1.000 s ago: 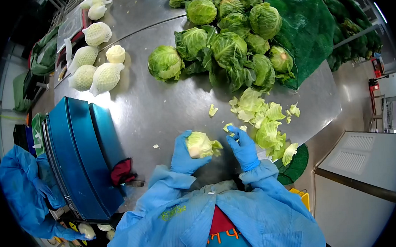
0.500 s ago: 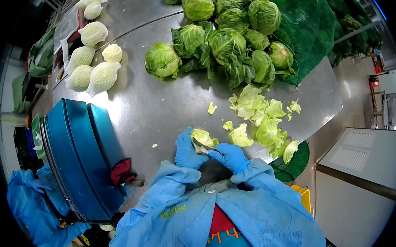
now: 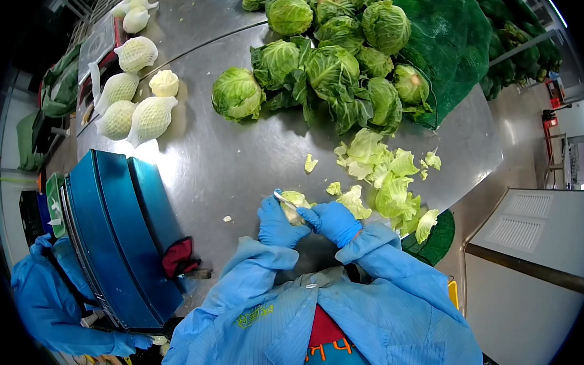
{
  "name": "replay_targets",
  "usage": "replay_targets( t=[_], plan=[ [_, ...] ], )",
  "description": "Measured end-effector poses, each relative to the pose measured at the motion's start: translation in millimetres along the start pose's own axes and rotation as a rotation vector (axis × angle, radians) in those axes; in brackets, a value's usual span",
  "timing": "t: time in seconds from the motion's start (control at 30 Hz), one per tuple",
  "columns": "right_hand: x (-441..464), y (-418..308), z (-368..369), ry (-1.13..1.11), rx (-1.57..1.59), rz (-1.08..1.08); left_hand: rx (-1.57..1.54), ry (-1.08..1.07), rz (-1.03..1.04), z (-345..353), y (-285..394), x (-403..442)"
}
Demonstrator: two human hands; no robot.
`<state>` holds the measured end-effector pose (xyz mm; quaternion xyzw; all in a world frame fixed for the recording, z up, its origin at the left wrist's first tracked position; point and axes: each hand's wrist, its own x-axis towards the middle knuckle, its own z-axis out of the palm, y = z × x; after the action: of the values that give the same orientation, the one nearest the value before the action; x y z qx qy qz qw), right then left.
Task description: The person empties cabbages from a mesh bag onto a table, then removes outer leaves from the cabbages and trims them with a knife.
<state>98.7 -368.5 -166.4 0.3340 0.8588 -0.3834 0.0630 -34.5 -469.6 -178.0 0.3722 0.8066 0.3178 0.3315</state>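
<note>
A small pale cabbage sits between my blue-gloved hands near the table's front edge. My left hand is wrapped round its left side. On the right, my right hand is closed round a knife, whose blade lies across the cabbage. The knife's handle is hidden in the glove. Trimmed leaves lie in a loose pile to the right, and one leaf rests just beyond my right hand.
Green cabbages are heaped at the back beside a green net bag. Cabbages in foam nets stand at the back left. A blue machine casing and a co-worker's blue sleeve are at the left.
My right hand has let go of a leaf, moved left to the cabbage and now holds a knife there. The cabbage has turned in my left hand. The co-worker's arm has moved.
</note>
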Motion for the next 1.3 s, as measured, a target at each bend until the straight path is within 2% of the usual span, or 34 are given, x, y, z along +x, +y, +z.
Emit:
replay_targets(
  t=[0.07,0.27,0.37,0.47,0.57,0.67,0.73,0.8,0.83,0.97,1.0,1.1,1.2,1.3],
  plan=[
    [0,-5,3,0.031,0.008,0.106,0.033,-0.022,-0.018,-1,-2,3],
    [-7,-5,23,0.22,-0.099,0.145,0.08,-0.005,0.012,5,-7,2],
    [-5,-10,24,0.252,-0.021,0.248,0.103,0.033,0.058,11,-13,1],
    [-2,1,33,0.316,0.124,0.221,0.085,0.11,0.116,11,-12,-4],
    [-9,7,37,0.228,0.271,0.215,0.023,0.143,0.123,14,-25,-7],
    [-10,-20,15,0.524,0.249,0.139,-0.116,0.112,0.114,18,-35,-3],
    [5,-15,6,0.564,0.209,-0.054,-0.175,0.073,0.135,20,-34,0],
    [14,-9,5,0.525,0.221,-0.134,-0.055,0.035,0.129,16,-30,0],
    [17,-5,6,0.467,0.252,-0.121,0.006,0.019,0.126,13,-27,0],
    [31,18,17,0.315,0.518,0.062,-0.193,0.001,0.258,-4,-33,-4],
    [32,7,23,0.385,0.817,0.124,-0.223,-0.004,0.327,-8,-39,-4],
    [18,-5,4,0.087,1.086,0.419,-0.192,-0.03,0.47,-23,-50,-9],
    [24,6,22,0.254,1.197,0.33,-0.166,-0.06,0.488,-28,-43,-11],
    [34,17,13,0.352,1.202,0.437,-0.141,-0.091,0.489,-31,-43,-9]
  ],
)
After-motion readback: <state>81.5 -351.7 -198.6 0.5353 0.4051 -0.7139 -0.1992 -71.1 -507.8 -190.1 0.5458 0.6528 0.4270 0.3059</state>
